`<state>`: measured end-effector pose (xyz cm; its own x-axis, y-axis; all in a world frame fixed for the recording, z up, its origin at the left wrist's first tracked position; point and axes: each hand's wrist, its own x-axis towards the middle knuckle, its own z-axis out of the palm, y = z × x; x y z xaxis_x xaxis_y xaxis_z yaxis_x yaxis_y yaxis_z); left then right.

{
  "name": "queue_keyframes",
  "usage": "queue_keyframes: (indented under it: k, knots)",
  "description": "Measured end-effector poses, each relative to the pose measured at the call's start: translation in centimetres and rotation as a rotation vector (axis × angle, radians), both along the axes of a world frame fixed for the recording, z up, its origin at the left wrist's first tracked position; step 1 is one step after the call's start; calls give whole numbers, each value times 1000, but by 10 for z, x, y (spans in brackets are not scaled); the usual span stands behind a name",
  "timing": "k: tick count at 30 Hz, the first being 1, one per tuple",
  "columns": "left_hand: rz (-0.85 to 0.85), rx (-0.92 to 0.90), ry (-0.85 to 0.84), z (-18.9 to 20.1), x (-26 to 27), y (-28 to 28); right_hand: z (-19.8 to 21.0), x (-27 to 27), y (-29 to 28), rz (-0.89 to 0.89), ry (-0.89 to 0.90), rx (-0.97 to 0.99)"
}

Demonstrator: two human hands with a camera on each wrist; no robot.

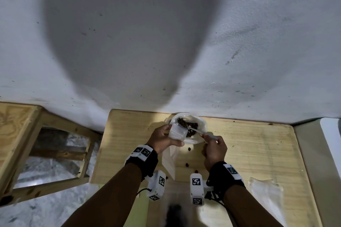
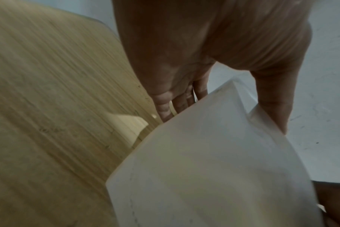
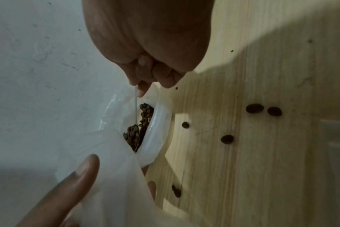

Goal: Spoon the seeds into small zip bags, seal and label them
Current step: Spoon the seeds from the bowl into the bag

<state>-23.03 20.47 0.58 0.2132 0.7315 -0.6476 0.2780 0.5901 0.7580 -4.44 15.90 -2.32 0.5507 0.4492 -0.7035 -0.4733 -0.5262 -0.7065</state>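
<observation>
Dark brown seeds [image 1: 191, 127] lie in an open white plastic bag [image 1: 201, 123] at the table's far edge, against the wall. My right hand [image 1: 209, 139] pinches the handle of a thin metal spoon [image 1: 198, 131]; its bowl is down among the seeds [image 3: 140, 127]. In the right wrist view my right hand [image 3: 151, 87] grips the spoon [image 3: 135, 106] from above. Just left of the seeds, my left hand [image 1: 172, 134] holds a small translucent zip bag [image 1: 177, 131] with its mouth toward the spoon. The left wrist view shows that zip bag [image 2: 214, 153] between thumb and fingers.
Several loose seeds [image 3: 254, 108] lie scattered on the wooden table [image 1: 258, 143] near my hands. Another zip bag [image 1: 169, 160] lies under my left wrist, and one more [image 1: 265, 193] at the near right. A wooden frame [image 1: 36, 134] stands left of the table.
</observation>
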Motion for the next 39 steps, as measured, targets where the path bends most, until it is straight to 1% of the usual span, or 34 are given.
queue_keyframes:
  k: [8, 13, 17, 23, 27, 29, 30, 31, 34, 35, 39]
  knots:
    - [-15, 18, 57, -8, -5, -2, 12, 24, -6, 43, -72, 75]
    - [-54, 39, 93, -6, -5, -2, 34, 39, -12, 71, -123, 197]
    - [-92, 75, 130, -5, -4, -1, 52, 49, -13, 132, -165, 300]
    - [-133, 106, 156, -5, -1, 0, 59, 45, -6, 324, -310, 403]
    - [-138, 109, 162, -3, -1, 0, 62, 32, -3, 552, -515, 467]
    - [-125, 100, 157, -2, -2, 0, 65, 28, -3, 641, -572, 493]
    - [-120, 96, 157, -2, -3, 0, 66, 29, -3, 640, -579, 498]
    - [-118, 92, 159, -2, -3, -1, 67, 31, -4, 600, -577, 500]
    - [-94, 70, 148, -3, -5, 0, 61, 41, -7, 403, -595, 476]
    - [-92, 64, 143, -2, -5, 0, 58, 42, -8, 380, -618, 458]
    - [-106, 51, 140, 0, -5, 0, 41, 32, -12, 452, -719, 372]
